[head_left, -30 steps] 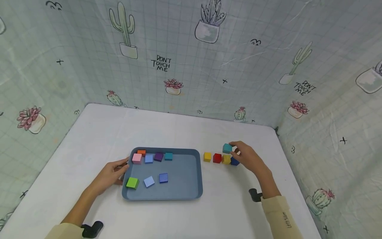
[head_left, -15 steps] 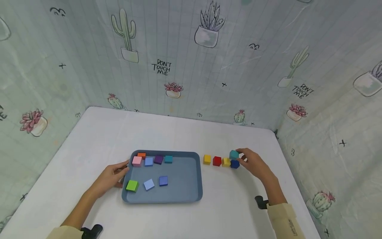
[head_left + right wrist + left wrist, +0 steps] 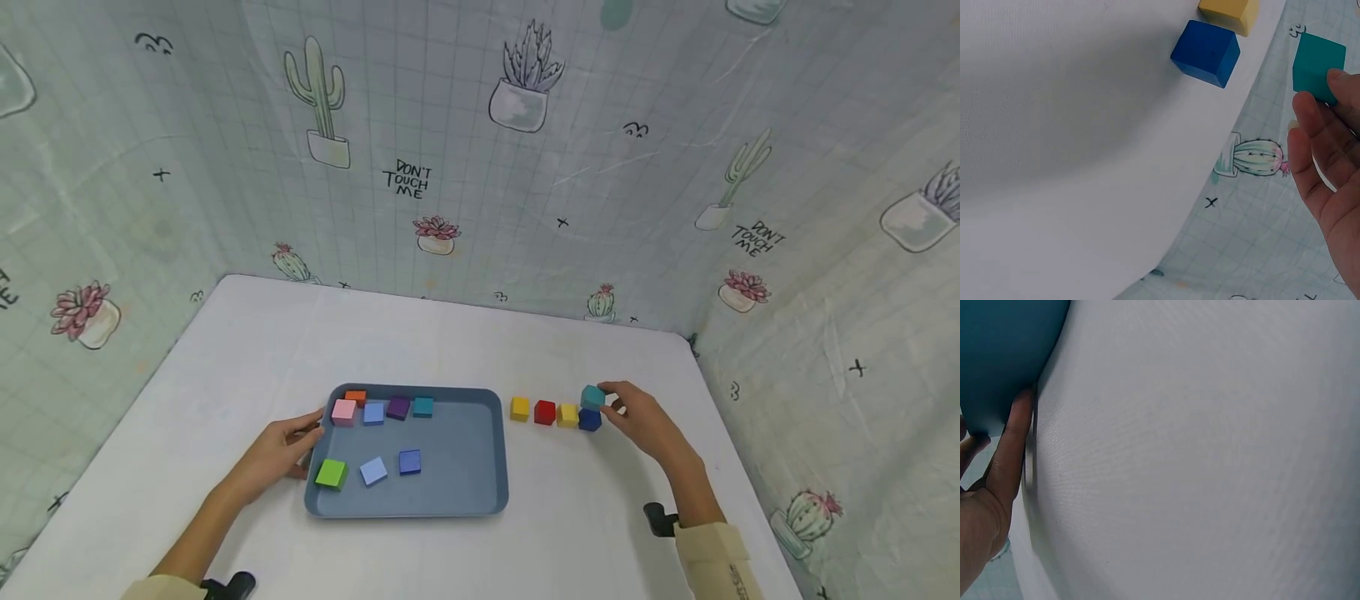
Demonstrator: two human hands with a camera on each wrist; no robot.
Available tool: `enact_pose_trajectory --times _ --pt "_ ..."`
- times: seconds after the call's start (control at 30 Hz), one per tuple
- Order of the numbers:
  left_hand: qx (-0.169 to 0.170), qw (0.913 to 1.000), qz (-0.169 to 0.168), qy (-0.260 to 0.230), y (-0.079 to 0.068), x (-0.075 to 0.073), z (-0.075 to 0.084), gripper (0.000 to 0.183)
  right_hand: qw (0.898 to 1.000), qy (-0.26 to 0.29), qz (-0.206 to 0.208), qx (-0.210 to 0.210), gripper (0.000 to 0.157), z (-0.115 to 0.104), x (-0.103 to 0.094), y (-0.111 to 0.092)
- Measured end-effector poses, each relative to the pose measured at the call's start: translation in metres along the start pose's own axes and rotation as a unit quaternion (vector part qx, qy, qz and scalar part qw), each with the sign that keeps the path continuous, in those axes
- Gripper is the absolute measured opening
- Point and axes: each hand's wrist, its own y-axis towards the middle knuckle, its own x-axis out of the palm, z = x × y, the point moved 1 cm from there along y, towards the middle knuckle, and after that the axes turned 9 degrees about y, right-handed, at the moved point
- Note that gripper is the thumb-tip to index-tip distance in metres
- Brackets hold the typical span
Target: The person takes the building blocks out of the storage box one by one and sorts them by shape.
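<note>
My right hand [image 3: 641, 422] pinches a teal cube [image 3: 592, 397] between thumb and fingertips. In the head view the cube overlaps the top of a dark blue cube [image 3: 589, 419] at the row's right end; the right wrist view shows the teal cube [image 3: 1319, 65] apart from the blue cube [image 3: 1205, 53]. My left hand [image 3: 272, 454] holds the left end of the blue-grey tray [image 3: 480, 510], thumb and fingers at its rim. A long finger lies along the tray's side [image 3: 1016, 350] in the left wrist view.
Left of the dark blue cube, the row has a yellow cube [image 3: 567, 416], a red cube [image 3: 545, 412] and another yellow cube [image 3: 519, 408]. The tray holds several blocks, among them a green [image 3: 332, 474] and a pink one [image 3: 344, 412]. Printed cloth [image 3: 465, 183] surrounds the white table [image 3: 420, 329].
My right hand has carried the teal cube rightward, from over the yellow cube to over the dark blue one. The left hand stays at the tray; the head view has tilted slightly up.
</note>
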Motion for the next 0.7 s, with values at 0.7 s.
enact_pose_trajectory --times 0.7 --pt "0.012 0.9999 -0.006 0.009 0.0026 0.0006 -0.0021 0.059 1.000 -0.011 0.010 -0.021 0.041 0.0096 0.0007 -0.0038"
